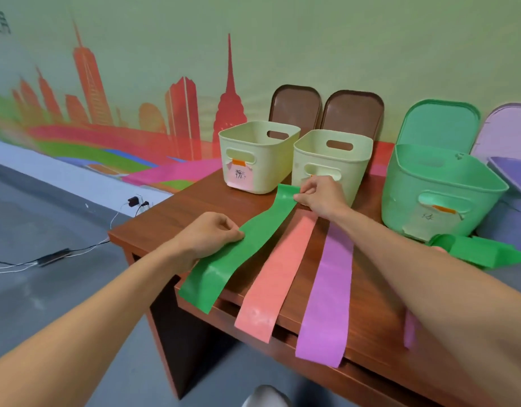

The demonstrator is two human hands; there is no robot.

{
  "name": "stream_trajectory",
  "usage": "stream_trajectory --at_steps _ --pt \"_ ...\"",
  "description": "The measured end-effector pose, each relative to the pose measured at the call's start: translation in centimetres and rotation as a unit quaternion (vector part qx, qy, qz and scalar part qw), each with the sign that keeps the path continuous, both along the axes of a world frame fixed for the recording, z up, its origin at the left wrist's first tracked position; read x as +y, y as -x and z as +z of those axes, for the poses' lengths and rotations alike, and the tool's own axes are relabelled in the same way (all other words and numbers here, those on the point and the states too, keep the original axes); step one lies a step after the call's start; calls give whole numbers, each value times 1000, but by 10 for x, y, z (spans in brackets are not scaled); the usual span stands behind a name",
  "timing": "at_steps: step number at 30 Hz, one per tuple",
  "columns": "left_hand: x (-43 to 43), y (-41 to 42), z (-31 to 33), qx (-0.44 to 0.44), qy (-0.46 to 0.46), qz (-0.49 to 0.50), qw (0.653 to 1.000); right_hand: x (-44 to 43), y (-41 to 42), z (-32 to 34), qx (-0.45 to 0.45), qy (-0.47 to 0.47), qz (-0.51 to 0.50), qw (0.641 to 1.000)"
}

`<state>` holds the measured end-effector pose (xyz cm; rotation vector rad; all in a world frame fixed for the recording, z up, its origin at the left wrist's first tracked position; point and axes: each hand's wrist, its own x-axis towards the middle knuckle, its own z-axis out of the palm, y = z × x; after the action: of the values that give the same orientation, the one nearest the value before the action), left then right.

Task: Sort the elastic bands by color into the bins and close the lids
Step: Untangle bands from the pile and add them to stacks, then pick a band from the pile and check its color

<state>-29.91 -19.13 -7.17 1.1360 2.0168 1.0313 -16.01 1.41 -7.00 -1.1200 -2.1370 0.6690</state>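
Pinching the long flat green elastic band [247, 245] at mid-length and far end, both hands [207, 235] [320, 196] grip it, probably for the open mint-green plastic bin [441, 198] right of it.

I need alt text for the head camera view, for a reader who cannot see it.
Two bare hands, left hand and right hand, pinch a green band lying on a wooden table beside a pink band and a purple band. Open bins stand behind.

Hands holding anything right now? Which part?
Both pinch the green band: right hand at its far end near the cream bins, left hand on its left edge around mid-length. Pink and purple bands lie untouched.
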Motion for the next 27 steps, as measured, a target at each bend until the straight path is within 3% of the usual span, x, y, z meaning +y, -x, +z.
stream_trajectory --at_steps 7,14,20,25,27 --pt "6 5 -21 157 19 1 987 7 34 -29 -68 -8 3 998" --pt "8 9 -29 192 8 18 981 14 48 -40 -155 -66 -45 985" --pt "3 -3 -29 355 1 54 933 14 50 -39 -226 -137 -62 962" --pt "5 -15 -28 370 -67 38 926 9 20 -14 -224 -201 -4 954" --pt "11 -28 -24 339 -110 19 934 3 -1 3 -239 -170 64 954"
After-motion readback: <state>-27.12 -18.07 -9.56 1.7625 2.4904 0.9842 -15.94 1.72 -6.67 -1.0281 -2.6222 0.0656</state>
